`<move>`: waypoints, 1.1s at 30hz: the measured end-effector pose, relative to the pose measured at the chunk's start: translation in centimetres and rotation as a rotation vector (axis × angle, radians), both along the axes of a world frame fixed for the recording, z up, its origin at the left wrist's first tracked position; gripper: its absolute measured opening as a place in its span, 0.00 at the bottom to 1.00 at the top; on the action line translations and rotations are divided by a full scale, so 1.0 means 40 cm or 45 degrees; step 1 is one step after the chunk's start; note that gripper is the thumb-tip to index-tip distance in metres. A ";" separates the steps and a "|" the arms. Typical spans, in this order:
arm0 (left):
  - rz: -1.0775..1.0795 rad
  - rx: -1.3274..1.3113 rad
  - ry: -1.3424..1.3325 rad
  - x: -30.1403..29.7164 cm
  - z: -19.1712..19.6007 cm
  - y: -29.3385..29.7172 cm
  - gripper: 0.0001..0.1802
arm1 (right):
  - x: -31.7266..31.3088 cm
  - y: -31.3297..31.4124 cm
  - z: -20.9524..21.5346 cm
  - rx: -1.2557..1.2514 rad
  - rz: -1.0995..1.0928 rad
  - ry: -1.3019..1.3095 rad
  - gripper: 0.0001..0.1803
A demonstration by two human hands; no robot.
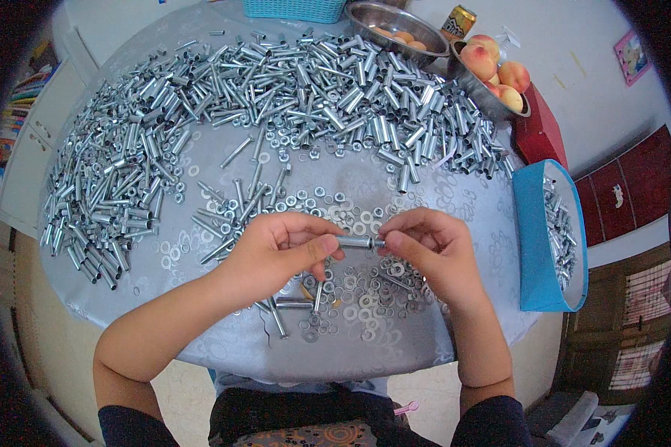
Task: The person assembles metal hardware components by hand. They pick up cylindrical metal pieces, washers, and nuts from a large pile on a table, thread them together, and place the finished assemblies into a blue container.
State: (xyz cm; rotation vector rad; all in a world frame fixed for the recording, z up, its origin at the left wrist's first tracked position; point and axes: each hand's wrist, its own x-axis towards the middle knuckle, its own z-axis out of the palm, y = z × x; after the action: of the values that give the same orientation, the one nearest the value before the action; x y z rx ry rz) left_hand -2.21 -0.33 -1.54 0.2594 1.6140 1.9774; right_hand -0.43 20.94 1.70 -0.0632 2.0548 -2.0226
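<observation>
Between my two hands, level over the near part of the table, is a sleeve anchor bolt (356,242) with a shiny metal tube. My left hand (287,242) pinches its left end with thumb and fingers. At the other end, my right hand (429,249) has thumb and fingers closed around the tip, where a washer or nut shows; which one I cannot tell. Below the hands lie many loose flat washers (361,302) and a few bolts (278,319). Beyond my left hand are more long bolts (238,195) and scattered hex nuts (301,195).
A big heap of metal sleeves and bolts (298,89) curves across the table's far and left sides. At right stands a blue box (531,238) holding metal parts. Metal bowls (432,51) with eggs and peaches (513,74), a can (458,22) and a turquoise basket (294,9) line the back.
</observation>
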 end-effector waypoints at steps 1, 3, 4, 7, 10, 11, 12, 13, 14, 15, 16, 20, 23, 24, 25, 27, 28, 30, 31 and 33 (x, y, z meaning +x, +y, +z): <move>0.009 0.003 -0.010 0.000 -0.002 -0.001 0.15 | 0.003 -0.003 -0.004 0.041 0.033 0.092 0.09; 0.012 -0.015 -0.007 0.001 0.002 -0.001 0.15 | 0.008 -0.008 -0.009 0.132 0.093 0.280 0.10; 0.013 -0.024 -0.005 0.001 0.003 -0.001 0.15 | 0.008 -0.007 -0.010 0.267 0.105 0.401 0.11; 0.014 -0.018 -0.034 -0.001 0.006 0.002 0.14 | 0.005 -0.001 -0.012 0.399 0.080 0.580 0.12; 0.058 0.026 -0.049 -0.001 0.002 -0.001 0.15 | -0.010 0.015 -0.019 0.299 -0.059 0.490 0.12; 0.071 0.028 -0.062 -0.002 -0.001 -0.002 0.15 | -0.021 0.027 -0.019 0.482 -0.095 0.527 0.13; 0.084 0.031 -0.074 -0.003 -0.003 -0.004 0.14 | -0.034 0.033 -0.023 0.666 -0.132 0.562 0.13; 0.098 0.033 -0.087 -0.003 -0.004 -0.007 0.14 | -0.046 0.034 -0.037 0.835 -0.082 0.705 0.14; 0.087 0.039 -0.085 -0.003 -0.003 -0.005 0.14 | -0.058 0.041 -0.054 1.016 -0.033 0.844 0.15; 0.077 0.045 -0.084 -0.003 0.001 -0.003 0.14 | -0.064 0.047 -0.068 1.197 0.018 0.981 0.15; 0.067 0.051 -0.082 -0.002 0.004 -0.002 0.14 | -0.065 0.040 -0.078 1.161 0.013 0.964 0.15; 0.062 0.030 -0.063 0.002 0.012 0.000 0.14 | -0.072 0.033 -0.080 1.291 0.098 1.019 0.12; 0.068 0.025 -0.040 0.003 0.004 -0.001 0.14 | -0.066 0.026 -0.070 1.292 0.048 0.990 0.12; 0.080 0.010 -0.050 0.002 0.010 -0.001 0.14 | -0.062 0.025 -0.066 1.222 -0.018 0.929 0.12; 0.091 -0.005 -0.060 0.002 0.012 0.000 0.14 | -0.056 0.025 -0.061 1.152 -0.083 0.868 0.11; 0.093 0.014 -0.036 0.000 0.004 0.001 0.14 | -0.037 0.016 -0.042 0.891 -0.168 0.774 0.11; 0.094 0.023 -0.023 -0.001 0.000 0.001 0.14 | -0.029 0.011 -0.035 0.760 -0.210 0.725 0.11; 0.099 -0.009 -0.021 -0.002 0.000 0.001 0.14 | -0.017 0.008 -0.027 0.680 -0.156 0.814 0.12; 0.101 -0.025 -0.020 -0.002 0.000 0.001 0.14 | -0.011 0.005 -0.024 0.639 -0.130 0.858 0.12; 0.130 -0.033 -0.064 -0.001 -0.003 0.003 0.14 | -0.004 -0.007 -0.012 0.647 -0.100 0.778 0.12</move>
State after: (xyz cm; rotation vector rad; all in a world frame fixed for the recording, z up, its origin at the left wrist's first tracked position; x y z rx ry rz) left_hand -2.25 -0.23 -1.66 0.1182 1.6497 2.0206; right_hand -0.60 20.67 1.21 -0.5706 2.9223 -1.5742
